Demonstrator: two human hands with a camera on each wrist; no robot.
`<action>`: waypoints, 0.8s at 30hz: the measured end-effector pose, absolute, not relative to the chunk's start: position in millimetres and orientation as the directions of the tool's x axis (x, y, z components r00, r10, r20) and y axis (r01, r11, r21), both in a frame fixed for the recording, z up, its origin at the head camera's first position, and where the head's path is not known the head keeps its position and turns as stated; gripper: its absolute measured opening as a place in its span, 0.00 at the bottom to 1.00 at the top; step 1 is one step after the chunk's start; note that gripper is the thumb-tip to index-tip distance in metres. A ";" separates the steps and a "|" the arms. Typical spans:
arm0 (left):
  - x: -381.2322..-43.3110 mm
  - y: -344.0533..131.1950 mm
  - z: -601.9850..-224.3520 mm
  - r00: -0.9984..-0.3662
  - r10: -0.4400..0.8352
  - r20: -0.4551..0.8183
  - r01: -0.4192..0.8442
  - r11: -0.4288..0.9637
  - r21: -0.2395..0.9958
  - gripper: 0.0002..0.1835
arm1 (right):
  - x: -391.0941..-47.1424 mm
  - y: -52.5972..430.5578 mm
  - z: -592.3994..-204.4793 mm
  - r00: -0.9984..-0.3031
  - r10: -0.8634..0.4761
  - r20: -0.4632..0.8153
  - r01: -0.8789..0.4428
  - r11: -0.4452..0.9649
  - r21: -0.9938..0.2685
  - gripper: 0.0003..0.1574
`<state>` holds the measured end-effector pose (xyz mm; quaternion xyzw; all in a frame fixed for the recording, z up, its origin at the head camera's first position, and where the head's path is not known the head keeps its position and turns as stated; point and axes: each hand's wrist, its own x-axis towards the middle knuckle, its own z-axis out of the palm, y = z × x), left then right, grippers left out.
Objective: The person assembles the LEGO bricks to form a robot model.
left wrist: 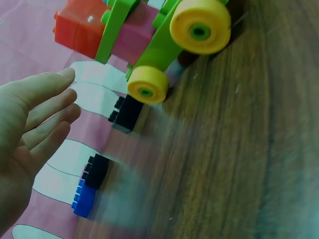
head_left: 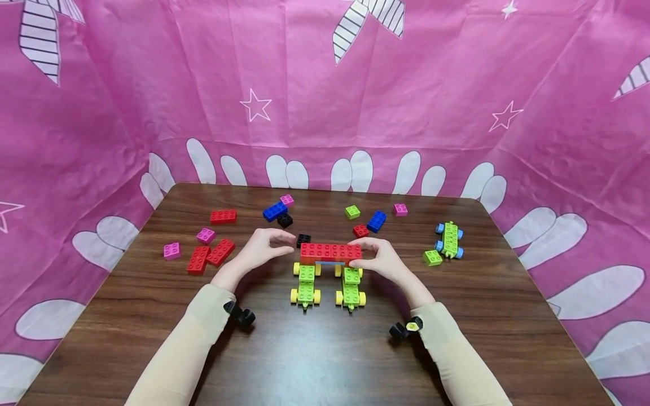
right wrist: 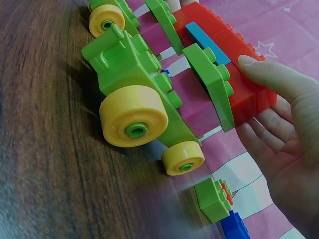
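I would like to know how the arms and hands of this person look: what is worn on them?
The left sleeve and right sleeve are long and pale cream. Near the end of each is a small black camera; the right camera also shows a yellow patch. The left hand and right hand wear no gloves.

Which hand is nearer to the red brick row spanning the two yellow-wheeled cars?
Right. The right hand holds the red brick row at its right end; the left hand is apart from it, just off its left end.
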<state>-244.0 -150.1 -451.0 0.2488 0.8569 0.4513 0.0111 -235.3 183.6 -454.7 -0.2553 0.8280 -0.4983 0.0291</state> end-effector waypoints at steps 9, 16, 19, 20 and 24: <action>-266.0 -145.9 -459.7 -0.870 0.439 0.226 0.444 0.497 0.746 0.25 | -233.3 182.4 -450.6 -0.878 -0.450 0.163 -0.353 0.380 -0.855 0.26; -276.3 -142.1 -462.9 -0.865 0.481 0.142 0.412 0.522 0.747 0.29 | -231.6 182.6 -450.1 -0.880 -0.448 0.157 -0.346 0.377 -0.859 0.25; -279.3 -141.9 -464.1 -0.863 0.489 0.129 0.408 0.522 0.749 0.30 | -231.0 182.4 -449.8 -0.881 -0.446 0.156 -0.342 0.375 -0.862 0.25; -280.2 -141.9 -464.5 -0.860 0.494 0.128 0.410 0.519 0.750 0.30 | -231.0 182.4 -449.6 -0.879 -0.448 0.160 -0.348 0.376 -0.858 0.25; -283.8 -142.4 -467.4 -0.850 0.512 0.126 0.425 0.524 0.738 0.30 | -231.8 182.5 -449.7 -0.878 -0.448 0.168 -0.356 0.379 -0.854 0.25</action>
